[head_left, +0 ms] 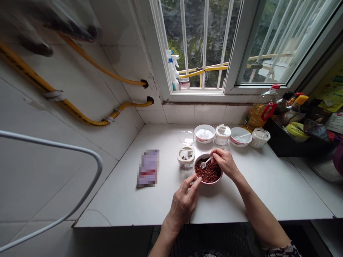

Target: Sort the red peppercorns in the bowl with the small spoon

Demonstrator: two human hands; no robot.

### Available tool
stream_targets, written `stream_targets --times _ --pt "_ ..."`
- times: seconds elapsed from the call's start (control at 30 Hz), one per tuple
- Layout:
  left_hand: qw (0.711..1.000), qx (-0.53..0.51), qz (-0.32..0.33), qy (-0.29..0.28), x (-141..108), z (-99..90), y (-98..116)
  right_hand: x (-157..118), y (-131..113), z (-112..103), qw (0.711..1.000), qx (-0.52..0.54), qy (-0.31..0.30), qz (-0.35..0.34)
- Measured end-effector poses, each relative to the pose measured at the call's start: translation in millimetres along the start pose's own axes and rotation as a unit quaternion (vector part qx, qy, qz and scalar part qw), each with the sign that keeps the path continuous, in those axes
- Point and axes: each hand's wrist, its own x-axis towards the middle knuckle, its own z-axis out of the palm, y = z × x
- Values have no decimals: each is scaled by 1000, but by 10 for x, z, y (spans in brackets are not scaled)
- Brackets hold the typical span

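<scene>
A bowl (pixel 211 182) full of small reddish-brown peppercorns (pixel 211 174) stands on the white counter. My right hand (pixel 225 162) is closed on the handle of a small white spoon (pixel 205 163), whose head rests at the surface of the peppercorns. At the bowl's near left rim, the fingertips of my left hand (pixel 186 196) touch the edge, with the fingers apart and nothing held. Just left of the bowl is a clear seasoning jar (pixel 185 157) with a cream rim and a few dark bits inside.
Behind are a bowl of white grains (pixel 205 134), a lidded jar (pixel 222 134), a bowl with a white spoon (pixel 240 137) and another jar (pixel 259 138). A blurred purple packet (pixel 148 168) lies left. An oil bottle (pixel 261 109) and condiment bottles (pixel 292 110) stand at the back right.
</scene>
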Motion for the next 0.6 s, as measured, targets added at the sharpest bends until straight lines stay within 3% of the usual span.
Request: stream_targets --times 0.43,0.6 --pt "1000 -7 -4 1 -2 1 -3 28 -47 -75 989 133 19 54" --pt "1000 -7 0 1 6 0 -1 56 -169 36 982 181 45 18"
